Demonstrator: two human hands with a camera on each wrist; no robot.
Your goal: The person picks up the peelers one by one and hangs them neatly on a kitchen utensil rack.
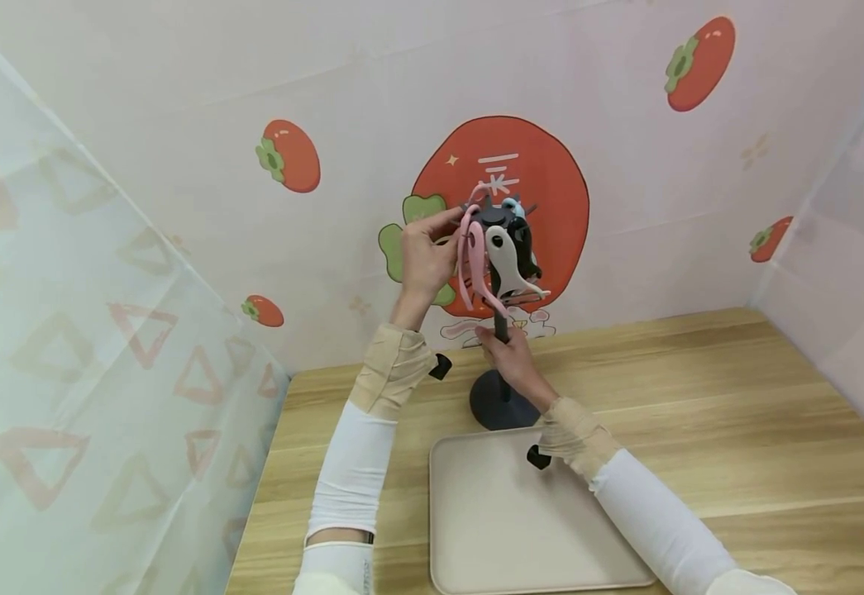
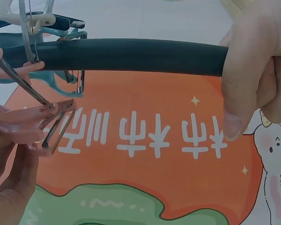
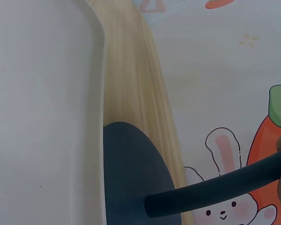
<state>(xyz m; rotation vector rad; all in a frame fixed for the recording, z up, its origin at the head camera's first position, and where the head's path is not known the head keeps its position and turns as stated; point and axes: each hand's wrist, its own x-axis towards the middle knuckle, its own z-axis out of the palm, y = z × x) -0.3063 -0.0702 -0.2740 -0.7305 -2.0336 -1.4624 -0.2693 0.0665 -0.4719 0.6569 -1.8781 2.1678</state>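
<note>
A dark stand (image 3: pixel 131 164) with a round base and an upright pole (image 2: pixel 131 55) carries several peelers around its top. In the head view a pink peeler (image 1: pixel 479 264) hangs at the left, a white peeler (image 1: pixel 504 258) in front, a black peeler (image 1: pixel 524 248) to its right and a light blue one (image 1: pixel 513 207) behind. My left hand (image 1: pixel 427 256) pinches a pink peeler at the left of the stand's top; the peelers partly hide its fingertips. Lower down, my right hand (image 1: pixel 515 364) grips the pole, fingers curled round it.
A beige tray (image 1: pixel 536 512) lies on the wooden table (image 1: pixel 699 413) in front of the stand's base. Behind stands a wall sheet (image 1: pixel 357 107) printed with persimmons, and another sheet (image 1: pixel 104 330) borders the left side.
</note>
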